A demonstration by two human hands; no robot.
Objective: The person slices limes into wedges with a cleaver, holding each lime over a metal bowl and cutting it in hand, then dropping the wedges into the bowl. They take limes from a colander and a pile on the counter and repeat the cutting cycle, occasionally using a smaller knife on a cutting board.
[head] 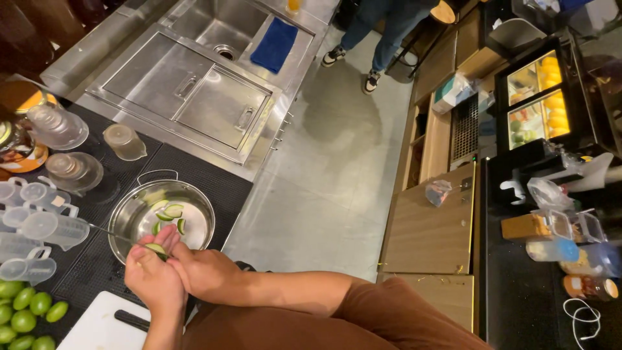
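Dark bar matting carries a steel pot (197,201) just ahead of both hands. Left hand (152,279) and right hand (206,272) press together, clamped on a lime wedge (156,248) over the rim; seemingly mid-drop, needing fingers loosened.

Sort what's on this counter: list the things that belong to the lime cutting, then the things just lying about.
In use:
left hand
right hand
lime piece held between both hands
metal bowl with cut lime wedges
whole limes
white cutting board

Lying about:
clear measuring jugs
blue cloth
sink
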